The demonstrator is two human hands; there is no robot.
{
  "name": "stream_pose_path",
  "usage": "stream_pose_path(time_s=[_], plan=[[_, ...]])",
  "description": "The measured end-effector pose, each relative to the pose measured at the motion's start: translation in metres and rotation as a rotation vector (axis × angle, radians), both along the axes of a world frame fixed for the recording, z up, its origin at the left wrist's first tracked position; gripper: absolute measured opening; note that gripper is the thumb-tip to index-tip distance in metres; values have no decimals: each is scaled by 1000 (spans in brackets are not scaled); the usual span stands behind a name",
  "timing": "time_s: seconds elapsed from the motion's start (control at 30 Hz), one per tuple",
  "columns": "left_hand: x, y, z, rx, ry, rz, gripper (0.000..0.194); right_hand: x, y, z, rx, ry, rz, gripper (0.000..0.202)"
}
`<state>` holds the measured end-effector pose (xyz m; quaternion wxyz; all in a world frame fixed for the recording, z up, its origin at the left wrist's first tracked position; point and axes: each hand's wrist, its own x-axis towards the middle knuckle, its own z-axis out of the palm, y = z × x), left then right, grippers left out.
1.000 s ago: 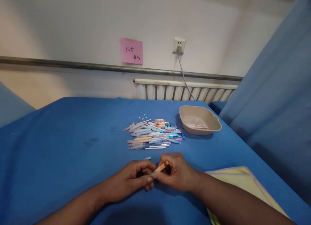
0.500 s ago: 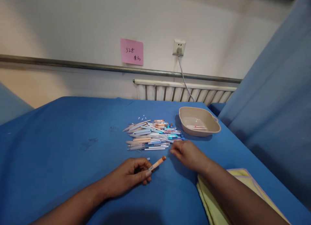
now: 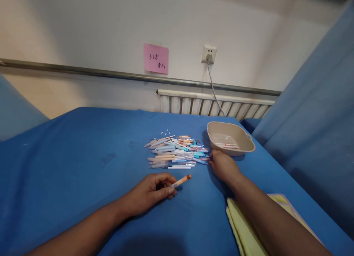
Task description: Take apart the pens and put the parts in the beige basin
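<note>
My left hand (image 3: 159, 189) is closed around an orange pen barrel (image 3: 181, 181) with a brown end, which points up to the right. Behind it on the blue cloth (image 3: 83, 167) lies a pile of pens and pen parts (image 3: 175, 153): pale grey-blue, orange and clear barrels, white sticks, and blue and turquoise pieces. My right hand (image 3: 224, 167) is at the pile's right end, just in front of the beige basin (image 3: 246, 148). Its fingers are curled at the ends of the pens; what they pinch, if anything, is hidden.
Several thin pink-and-white pens (image 3: 227, 146) lie in the basin. A folded yellow towel (image 3: 240, 226) is under my right forearm. Small white bits (image 3: 166, 132) lie behind the pile. A blue curtain (image 3: 309, 112) hangs at the right; a socket (image 3: 209, 54) with a cable is on the wall.
My right hand has moved right and away from me, from the pile's front right corner to its right end beside the basin. My left hand still holds the orange barrel. The view has shifted slightly.
</note>
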<state>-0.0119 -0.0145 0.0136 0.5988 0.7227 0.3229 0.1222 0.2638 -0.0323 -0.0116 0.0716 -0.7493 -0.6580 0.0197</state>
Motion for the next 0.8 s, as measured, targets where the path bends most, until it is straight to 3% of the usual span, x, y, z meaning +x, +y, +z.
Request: stream_pose_path(time_s=[0.3,0.8], plan=[[1,2,-1,1,-2,35,31,-3,-2,3,-22,-15,-72,19],[1,4,-4,-7,-34,38,32,1,-3,1,-70,-116,-39,17]])
